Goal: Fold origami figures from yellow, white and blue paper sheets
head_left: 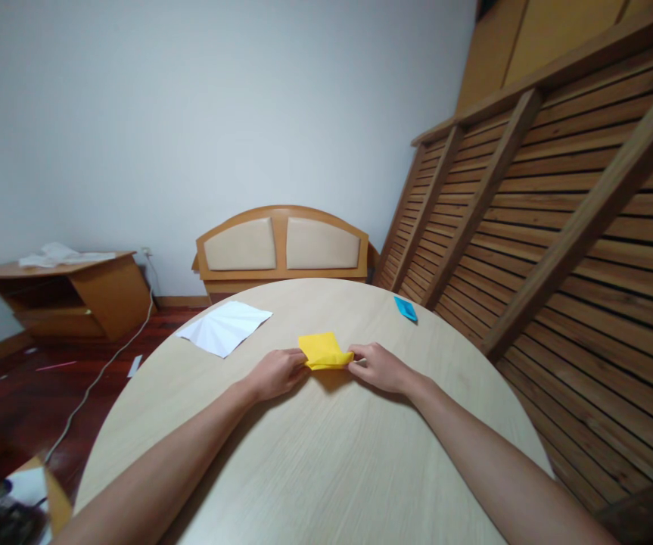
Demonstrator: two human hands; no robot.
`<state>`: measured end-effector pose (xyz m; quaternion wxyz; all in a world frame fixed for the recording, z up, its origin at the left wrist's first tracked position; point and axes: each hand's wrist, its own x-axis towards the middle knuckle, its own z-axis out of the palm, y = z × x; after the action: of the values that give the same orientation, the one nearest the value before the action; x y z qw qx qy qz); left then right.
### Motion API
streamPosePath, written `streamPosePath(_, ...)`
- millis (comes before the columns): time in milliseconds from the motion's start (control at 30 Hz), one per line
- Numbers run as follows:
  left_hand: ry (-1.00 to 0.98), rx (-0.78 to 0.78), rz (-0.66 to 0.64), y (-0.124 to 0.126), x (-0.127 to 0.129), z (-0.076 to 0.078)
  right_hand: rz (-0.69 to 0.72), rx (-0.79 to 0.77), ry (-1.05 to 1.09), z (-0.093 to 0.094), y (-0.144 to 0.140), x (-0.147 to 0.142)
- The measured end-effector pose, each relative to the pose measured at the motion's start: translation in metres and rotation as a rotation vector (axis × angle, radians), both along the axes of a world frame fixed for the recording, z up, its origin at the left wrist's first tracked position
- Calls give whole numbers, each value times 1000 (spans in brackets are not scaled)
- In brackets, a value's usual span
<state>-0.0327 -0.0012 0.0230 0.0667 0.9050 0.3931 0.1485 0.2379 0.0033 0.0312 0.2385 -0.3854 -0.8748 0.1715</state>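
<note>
A folded yellow paper (324, 350) lies on the round light-wood table (326, 454), near its middle. My left hand (277, 372) pinches the paper's near left corner. At the opposite side, my right hand (379, 366) grips the near right corner. Both forearms stretch across the tabletop toward it. The paper's far edge lifts slightly off the table.
A creased white sheet (225, 326) lies at the table's far left. A small blue folded paper (405, 308) sits at the far right edge. Behind stand a wooden headboard (282, 246), a slatted wooden frame (558, 219) and a low side cabinet (70, 291). A cable (104, 367) runs over the floor.
</note>
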Motion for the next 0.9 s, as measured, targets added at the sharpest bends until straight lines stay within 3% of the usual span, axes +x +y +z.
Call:
streamPosePath(267, -295, -170, 50, -1, 6, -1, 48, -140, 258, -4, 2, -2)
streamPosePath(533, -552, -219, 184, 0, 15, -4, 37, -165, 414, -8, 6, -7)
streamPosePath(733, -839, -336, 99, 4, 23, -7, 2, -216, 605, -9, 11, -12)
streamPosePath(900, -926, -364, 55, 1, 24, 2, -39, -207, 724, -6, 14, -13)
